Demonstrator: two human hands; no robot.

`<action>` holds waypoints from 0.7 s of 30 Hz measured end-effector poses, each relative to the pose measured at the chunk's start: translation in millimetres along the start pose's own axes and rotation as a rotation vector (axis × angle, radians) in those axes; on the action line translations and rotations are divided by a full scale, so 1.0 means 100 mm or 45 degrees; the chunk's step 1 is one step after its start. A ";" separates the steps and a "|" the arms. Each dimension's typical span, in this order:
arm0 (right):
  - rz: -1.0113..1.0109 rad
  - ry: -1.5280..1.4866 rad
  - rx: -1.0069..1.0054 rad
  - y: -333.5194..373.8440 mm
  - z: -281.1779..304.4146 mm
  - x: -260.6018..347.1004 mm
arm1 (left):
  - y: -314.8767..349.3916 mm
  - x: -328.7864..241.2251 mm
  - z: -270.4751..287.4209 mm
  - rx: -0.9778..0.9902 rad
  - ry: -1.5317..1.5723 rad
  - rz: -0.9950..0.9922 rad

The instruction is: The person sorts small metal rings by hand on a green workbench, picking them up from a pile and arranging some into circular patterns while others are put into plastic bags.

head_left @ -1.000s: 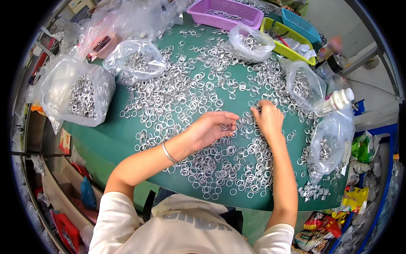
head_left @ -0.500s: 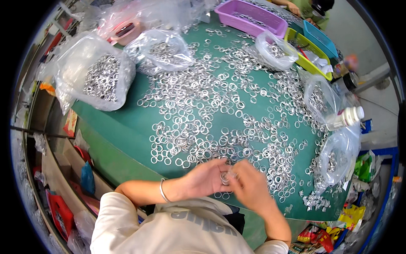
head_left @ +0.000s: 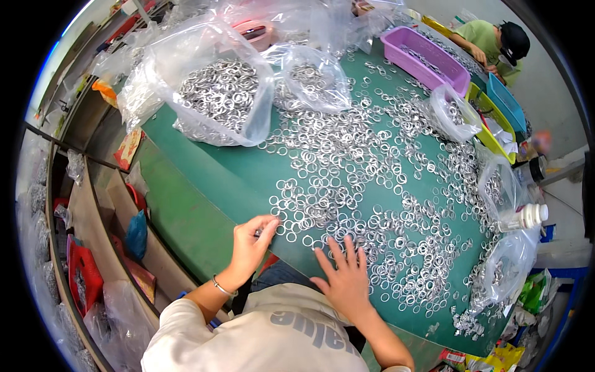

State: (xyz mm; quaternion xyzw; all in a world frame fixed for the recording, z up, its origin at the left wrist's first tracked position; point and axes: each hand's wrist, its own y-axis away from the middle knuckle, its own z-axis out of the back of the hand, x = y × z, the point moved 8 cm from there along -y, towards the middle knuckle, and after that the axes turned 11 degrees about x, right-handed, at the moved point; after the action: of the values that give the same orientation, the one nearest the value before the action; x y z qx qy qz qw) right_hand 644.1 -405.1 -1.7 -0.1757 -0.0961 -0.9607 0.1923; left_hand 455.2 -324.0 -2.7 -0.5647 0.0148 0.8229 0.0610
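Observation:
Many silver metal rings (head_left: 331,186) lie loose across the green table (head_left: 204,180). At the table's near edge is my left hand (head_left: 251,242), its fingers curled and the thumb pressed toward them. A small greyish bit shows within that grip, too hidden to name. The nearest rings lie just beyond its fingertips. My right hand (head_left: 344,279) is spread palm down over the near edge, its fingertips touching the closest rings.
Clear plastic bags of rings (head_left: 223,99) stand at the back left. Purple (head_left: 427,59), yellow-green (head_left: 493,124) and blue (head_left: 505,102) bins line the far right. A white bottle (head_left: 527,217) lies at right. Another person (head_left: 489,46) works at the far right.
My hands were together over a ring and have come apart. The left moved to the near edge; the right opened flat by the rings. The view has swung left.

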 end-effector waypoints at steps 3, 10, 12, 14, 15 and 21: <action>-0.029 0.164 0.007 0.00 0.00 -0.22 | -0.10 -0.04 0.06 0.113 -0.660 0.010; -0.210 0.327 -0.088 0.24 0.24 -0.85 | -0.15 -0.21 -0.58 0.174 -0.622 -0.318; -0.313 0.380 -0.137 0.32 0.33 -1.03 | -0.20 -0.25 -0.85 0.245 -0.471 -0.369; -0.423 0.411 -0.189 0.35 0.45 -1.13 | -0.22 -0.29 -1.08 0.290 -0.409 -0.422; -0.471 0.388 -0.233 0.35 0.49 -1.16 | -0.24 -0.32 -1.14 0.314 -0.353 -0.400; -0.160 -0.106 -0.461 -0.21 0.52 -0.45 | -0.23 -0.25 -0.56 0.209 -0.014 -0.150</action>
State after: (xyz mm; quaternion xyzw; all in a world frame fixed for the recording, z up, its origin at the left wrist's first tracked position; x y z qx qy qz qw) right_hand 690.0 -358.4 26.7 -0.2406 0.0596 -0.9643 0.0932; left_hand 518.7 -308.7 1.8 -0.5533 0.0485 0.8170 0.1553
